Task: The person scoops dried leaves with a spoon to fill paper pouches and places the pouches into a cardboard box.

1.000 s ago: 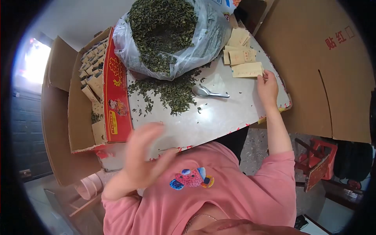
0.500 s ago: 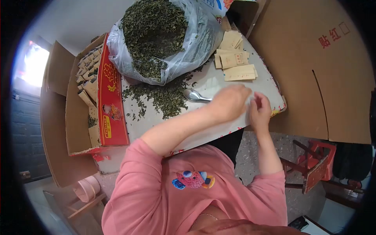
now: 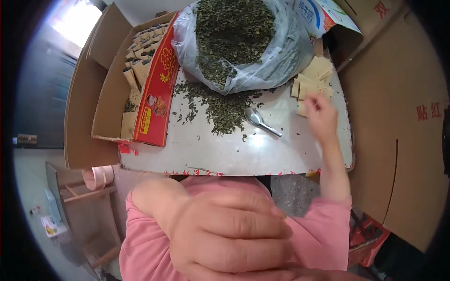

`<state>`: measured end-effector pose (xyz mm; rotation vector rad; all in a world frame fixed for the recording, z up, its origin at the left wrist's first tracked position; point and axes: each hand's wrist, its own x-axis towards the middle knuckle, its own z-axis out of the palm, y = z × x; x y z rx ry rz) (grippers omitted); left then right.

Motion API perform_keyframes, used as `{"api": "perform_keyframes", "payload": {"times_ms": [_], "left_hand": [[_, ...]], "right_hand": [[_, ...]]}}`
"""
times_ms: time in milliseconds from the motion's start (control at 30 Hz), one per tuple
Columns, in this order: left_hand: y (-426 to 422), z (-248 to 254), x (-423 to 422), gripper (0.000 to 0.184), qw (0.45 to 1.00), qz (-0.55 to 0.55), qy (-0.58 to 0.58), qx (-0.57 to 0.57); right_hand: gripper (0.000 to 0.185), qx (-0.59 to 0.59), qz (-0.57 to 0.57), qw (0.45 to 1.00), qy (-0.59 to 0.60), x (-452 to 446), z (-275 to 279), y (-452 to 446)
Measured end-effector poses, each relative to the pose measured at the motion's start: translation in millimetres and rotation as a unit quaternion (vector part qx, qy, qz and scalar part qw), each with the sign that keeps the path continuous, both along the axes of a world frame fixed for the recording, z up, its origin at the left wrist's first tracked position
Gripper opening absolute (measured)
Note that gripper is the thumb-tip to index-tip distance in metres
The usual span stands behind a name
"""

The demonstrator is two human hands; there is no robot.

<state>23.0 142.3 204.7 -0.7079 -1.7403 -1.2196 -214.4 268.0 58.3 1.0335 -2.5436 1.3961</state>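
Observation:
My left hand is raised close to the camera, its back turned up. Its fingers are bent and pressed together, and the fingertips are hidden. At the right of the table, my right hand reaches over small tan paper packets stacked there. The fingers look curled but blurred, and I cannot tell whether they grip a packet. A metal spoon lies left of that hand. Beside the spoon is a loose heap of dried green leaves, in front of a clear plastic bag full of the same leaves.
On the left stands a red-sided cardboard box with rows of filled packets. A large cardboard carton borders the white table on the right. A milk carton box stands behind the bag.
My left hand has risen from the table's right side toward the camera. My right hand has moved forward onto the packets. The whole view has shifted.

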Motion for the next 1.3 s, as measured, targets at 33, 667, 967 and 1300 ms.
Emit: {"api": "perform_keyframes", "payload": {"times_ms": [33,667,967,1300], "left_hand": [[13.3,-3.2,-4.7,0.013,0.997,0.050,0.042,0.028],[-31.7,-64.4,7.7,0.029,0.894,0.256,-0.305,-0.208],[-32.8,-94.1,28.7,0.027,0.848,0.312,-0.339,-0.262],[-52.2,-118.5,48.7,0.028,0.841,0.302,-0.343,-0.289]], "right_hand": [[0.014,0.020,-0.044,0.999,0.005,-33.6,2.6,-8.0],[0.036,0.319,-0.227,0.919,0.048,-269.8,-14.6,-100.6],[0.026,0.453,-0.147,0.848,0.233,-291.3,-18.3,-100.7],[0.039,0.228,-0.263,0.914,0.207,-178.0,18.0,-56.5]]}}
